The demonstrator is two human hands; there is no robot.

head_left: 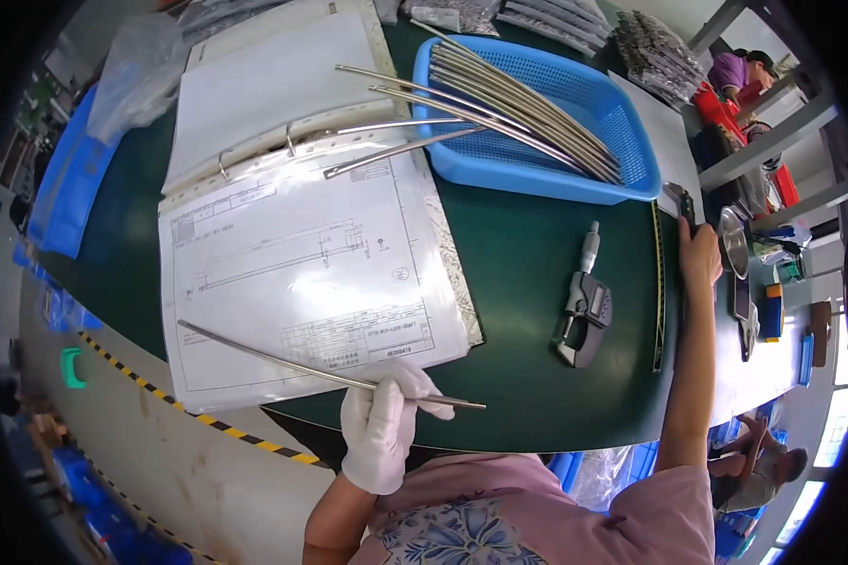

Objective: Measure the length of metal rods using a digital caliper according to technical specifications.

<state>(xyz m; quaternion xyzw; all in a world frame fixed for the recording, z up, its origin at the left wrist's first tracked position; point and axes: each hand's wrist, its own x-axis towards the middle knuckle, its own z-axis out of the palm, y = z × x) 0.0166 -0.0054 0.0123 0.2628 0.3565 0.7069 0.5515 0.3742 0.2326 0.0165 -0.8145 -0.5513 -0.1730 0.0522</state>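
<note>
My left hand (pixel 384 414), in a white glove, is closed around a long thin metal rod (pixel 283 361) that slants across the lower edge of an open ring binder (pixel 301 264) showing a technical drawing. My bare right hand (pixel 698 254) reaches out to the far right edge of the dark green table (pixel 528 358) and grips a small dark tool (pixel 685 204) there; its shape is hard to make out. A digital micrometer (pixel 584 311) lies on the table between my two hands.
A blue plastic basket (pixel 575 122) at the back holds several more metal rods (pixel 499 99), some sticking out over the binder. Bagged parts lie along the back edge. Another person sits at the far right. Yellow-black tape marks the floor at left.
</note>
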